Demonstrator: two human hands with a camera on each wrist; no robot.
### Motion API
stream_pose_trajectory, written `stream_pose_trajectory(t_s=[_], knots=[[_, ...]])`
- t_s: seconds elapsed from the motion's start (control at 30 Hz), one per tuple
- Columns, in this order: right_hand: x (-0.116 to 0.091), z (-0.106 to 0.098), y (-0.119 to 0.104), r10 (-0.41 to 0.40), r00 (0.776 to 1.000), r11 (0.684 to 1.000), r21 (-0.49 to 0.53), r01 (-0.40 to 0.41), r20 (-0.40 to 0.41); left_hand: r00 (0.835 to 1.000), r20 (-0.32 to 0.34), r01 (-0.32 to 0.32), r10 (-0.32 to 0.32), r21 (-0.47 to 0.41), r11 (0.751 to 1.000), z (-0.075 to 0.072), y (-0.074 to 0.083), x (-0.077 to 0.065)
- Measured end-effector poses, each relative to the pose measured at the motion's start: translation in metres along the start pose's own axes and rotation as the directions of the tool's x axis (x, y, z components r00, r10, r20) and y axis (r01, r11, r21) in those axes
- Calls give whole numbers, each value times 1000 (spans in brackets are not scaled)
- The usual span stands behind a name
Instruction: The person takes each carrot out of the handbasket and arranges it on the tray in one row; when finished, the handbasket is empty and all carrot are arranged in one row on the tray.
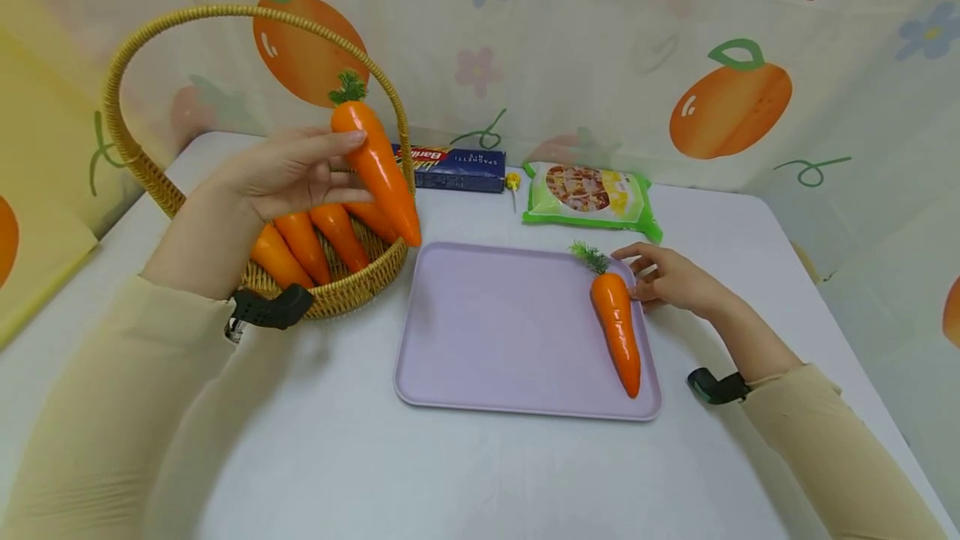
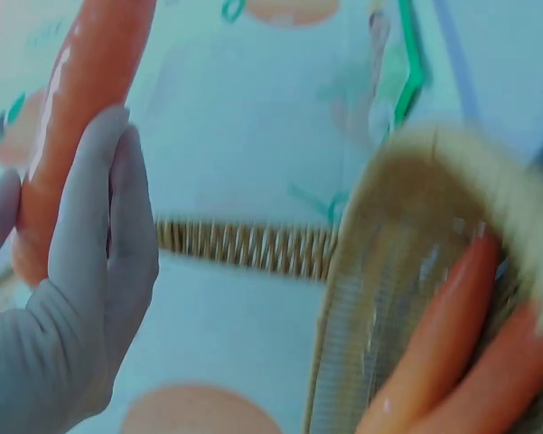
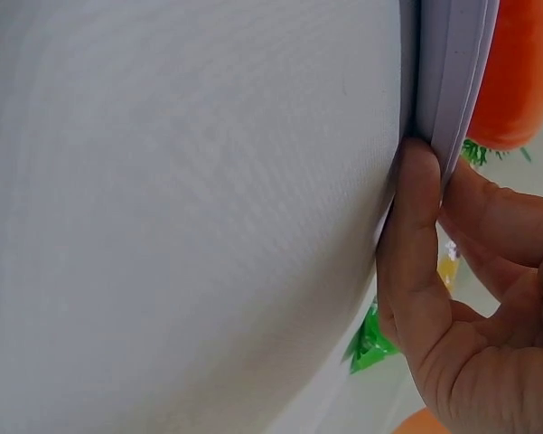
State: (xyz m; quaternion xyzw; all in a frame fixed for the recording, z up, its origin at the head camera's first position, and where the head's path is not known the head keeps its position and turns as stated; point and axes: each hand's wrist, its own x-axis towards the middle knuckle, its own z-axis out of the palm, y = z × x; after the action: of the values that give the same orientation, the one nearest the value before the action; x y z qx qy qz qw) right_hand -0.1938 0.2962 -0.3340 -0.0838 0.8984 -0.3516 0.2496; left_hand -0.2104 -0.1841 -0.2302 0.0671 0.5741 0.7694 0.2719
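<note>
Above the wicker basket (image 1: 348,297), my left hand (image 1: 288,169) holds an orange carrot (image 1: 375,161) between thumb and fingers, its green top up and its tip slanting down to the right. The same carrot (image 2: 88,99) fills the upper left of the left wrist view. Several more carrots (image 1: 300,244) lie in the basket. At the right edge of the lilac tray (image 1: 502,332), my right hand (image 1: 667,277) grips the rim; the right wrist view shows thumb and fingers about the tray edge (image 3: 447,81). One carrot (image 1: 617,327) lies on the tray's right side.
Behind the tray stand a blue spaghetti box (image 1: 465,171), a small yellow lollipop (image 1: 513,182) and a green-edged food packet (image 1: 592,197). The basket's tall handle (image 1: 247,11) arches over the left arm. A fruit-printed curtain (image 1: 585,48) hangs along the table's back.
</note>
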Motion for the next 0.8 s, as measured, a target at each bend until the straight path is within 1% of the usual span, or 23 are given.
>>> stream_pose_trajectory(t_s=[0.13, 0.3, 0.4, 0.53, 0.8], knots=[[0, 1, 0, -3, 1000, 1000, -1, 3, 2, 1000, 9, -11, 10, 22, 1000, 23, -4, 2], [-1, 0, 0, -5, 1000, 1000, -7, 5, -1, 1000, 18, -11, 10, 22, 1000, 46, -9, 8], [-1, 0, 0, -4, 1000, 1000, -13, 4, -1, 1000, 18, 15, -15, 5, 1000, 57, -16, 14], [-1, 0, 0, -3, 1000, 1000, -14, 3, 0, 998, 40, 55, -54, -17, 998, 74, -26, 25], [-1, 0, 2, -9, 1000, 1000, -8, 9, 2, 991, 86, 104, -105, 8, 995, 102, -42, 45]])
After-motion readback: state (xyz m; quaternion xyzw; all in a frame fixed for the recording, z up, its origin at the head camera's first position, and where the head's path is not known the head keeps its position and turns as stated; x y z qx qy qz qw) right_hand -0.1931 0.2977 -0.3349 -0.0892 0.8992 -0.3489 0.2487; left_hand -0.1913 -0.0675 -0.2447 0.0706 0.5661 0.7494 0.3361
